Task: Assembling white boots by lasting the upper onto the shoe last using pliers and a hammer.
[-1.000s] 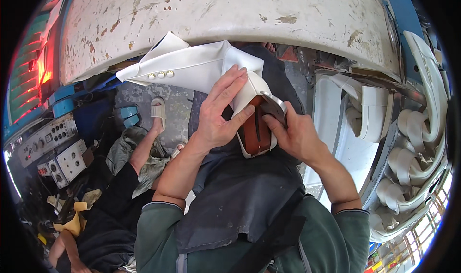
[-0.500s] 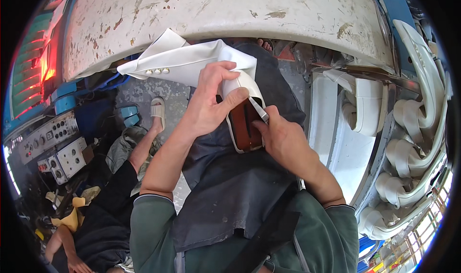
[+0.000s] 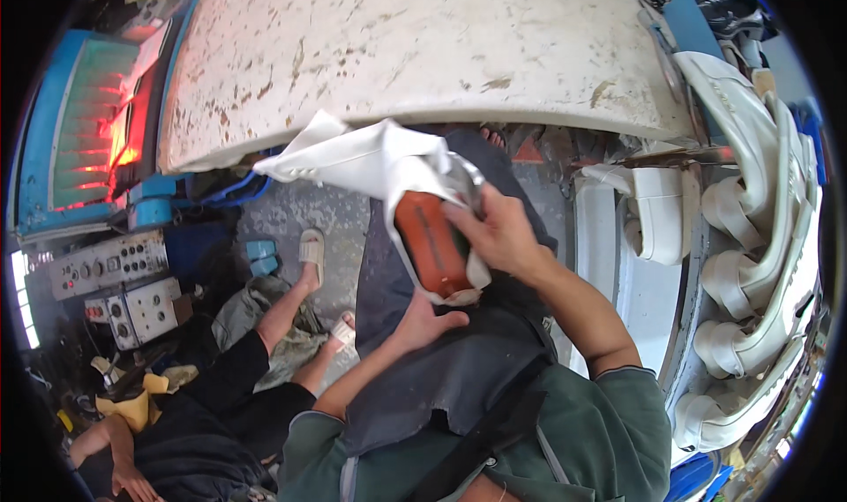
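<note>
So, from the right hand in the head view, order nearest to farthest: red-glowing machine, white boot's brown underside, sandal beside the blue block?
1. Brown underside, just left of the right hand.
2. Sandal, left, on the floor.
3. Red-glowing machine, far left.

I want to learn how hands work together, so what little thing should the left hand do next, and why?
Maybe the left hand should close around the lower end of the white boot to steady it: the right hand is at the right edge of the brown sole, while the left thumb sticks out.
</note>
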A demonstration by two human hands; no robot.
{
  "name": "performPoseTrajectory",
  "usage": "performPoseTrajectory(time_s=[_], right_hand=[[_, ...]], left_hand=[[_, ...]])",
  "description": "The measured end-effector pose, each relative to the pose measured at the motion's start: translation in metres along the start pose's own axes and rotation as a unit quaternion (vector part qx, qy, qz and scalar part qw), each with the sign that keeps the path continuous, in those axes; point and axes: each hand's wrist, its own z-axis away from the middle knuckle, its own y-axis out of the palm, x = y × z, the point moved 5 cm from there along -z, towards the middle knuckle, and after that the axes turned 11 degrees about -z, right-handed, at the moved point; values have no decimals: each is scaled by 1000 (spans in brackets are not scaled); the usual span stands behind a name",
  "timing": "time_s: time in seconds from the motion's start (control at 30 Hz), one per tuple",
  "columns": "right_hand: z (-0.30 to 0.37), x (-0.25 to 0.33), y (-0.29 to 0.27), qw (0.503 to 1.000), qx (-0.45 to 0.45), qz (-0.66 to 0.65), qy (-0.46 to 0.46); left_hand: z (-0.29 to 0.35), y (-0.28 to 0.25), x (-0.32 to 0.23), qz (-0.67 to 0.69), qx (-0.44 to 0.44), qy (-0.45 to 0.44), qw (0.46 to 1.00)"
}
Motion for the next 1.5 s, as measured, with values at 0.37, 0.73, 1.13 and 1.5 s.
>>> performPoseTrajectory(time_s=[0.37,0.73,1.13,1.5], right_hand=[[-30,70,-86,958,-28,-283,36],[15,-29,-134,932,-13,-326,157],[-30,-9,-144,995,11,-76,58],[-46,-37,-139,909,-162,250,-290]], left_hand=[[-86,-137,-190,-322,-251,319,856],[-257,-110,-187,-380,13,302,874],[-274,-106,-185,-366,39,263,892],[-281,-102,-178,-332,34,280,900]])
